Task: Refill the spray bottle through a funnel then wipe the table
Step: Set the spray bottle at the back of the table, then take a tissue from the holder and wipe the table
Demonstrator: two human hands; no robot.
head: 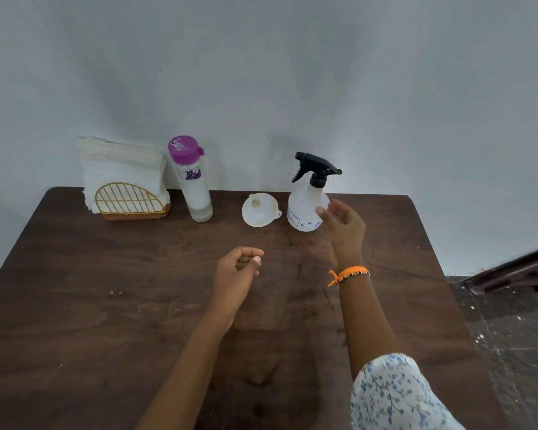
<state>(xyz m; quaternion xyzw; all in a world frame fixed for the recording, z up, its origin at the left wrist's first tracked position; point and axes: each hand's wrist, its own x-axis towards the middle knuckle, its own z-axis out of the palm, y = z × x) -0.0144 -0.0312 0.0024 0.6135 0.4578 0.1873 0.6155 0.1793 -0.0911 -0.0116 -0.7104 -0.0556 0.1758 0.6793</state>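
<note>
A white spray bottle (305, 209) with a black trigger head stands upright at the back of the dark wooden table (106, 305). My right hand (343, 228) hovers just right of its body, fingers loosely spread, thumb tip at the bottle's side, gripping nothing. A white funnel (260, 209) lies on the table left of the bottle. Further left stands a clear water bottle (193, 184) with a purple cap, liquid in its bottom. My left hand (238, 268) floats above the table's middle with fingers loosely curled, holding nothing.
A gold wire holder with a stack of white napkins (121, 178) stands at the back left corner. A pale wall rises right behind the table. Dark speckled floor (516, 336) shows past the table's right edge.
</note>
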